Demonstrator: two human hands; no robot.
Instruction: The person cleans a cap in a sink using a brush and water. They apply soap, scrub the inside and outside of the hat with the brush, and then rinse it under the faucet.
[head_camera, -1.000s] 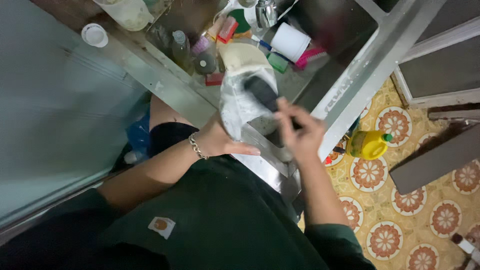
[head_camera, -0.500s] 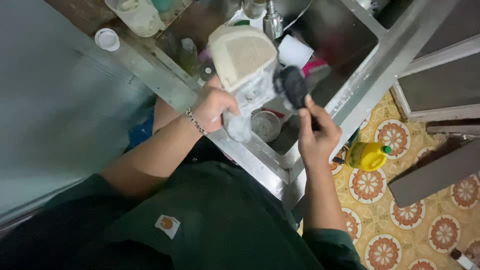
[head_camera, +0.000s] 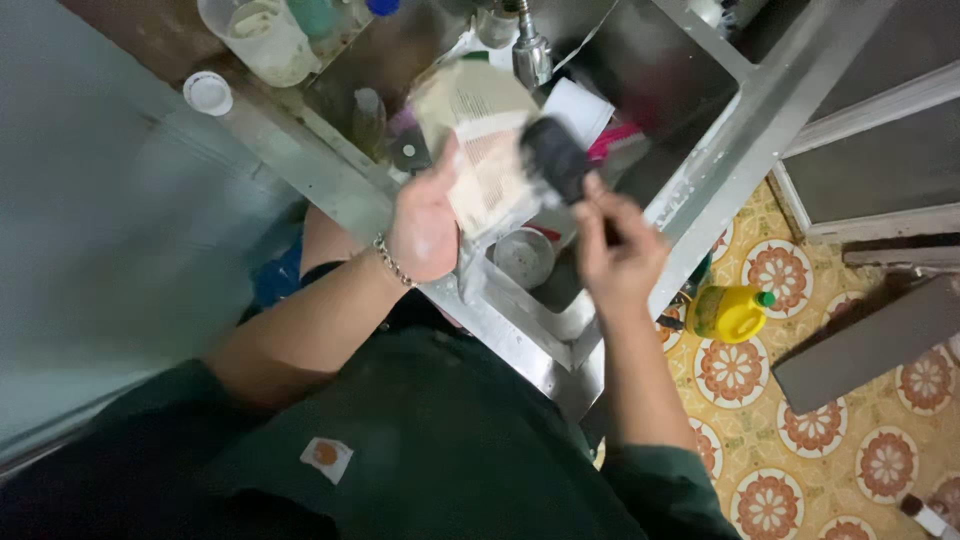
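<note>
My left hand (head_camera: 425, 225), with a chain bracelet on the wrist, grips a pale shoe (head_camera: 478, 140) with its beige sole turned up, held above a steel sink (head_camera: 700, 130). My right hand (head_camera: 615, 245) holds a dark scrubbing brush (head_camera: 553, 157) whose head rests against the shoe's right side. Soapy foam covers parts of the shoe and my left hand. Both hands are over the sink's near edge.
In the sink lie a round metal bowl (head_camera: 524, 256), a white cloth (head_camera: 580, 108) and a pink item. A tap (head_camera: 528, 45) rises behind. A clear plastic jug (head_camera: 258, 35) and white lid (head_camera: 208, 92) stand at left. A yellow bottle (head_camera: 730, 312) lies on the patterned tile floor.
The view has shifted while the shoe turned in my left hand. The brush in my right hand moved from below the shoe up along its right side.
</note>
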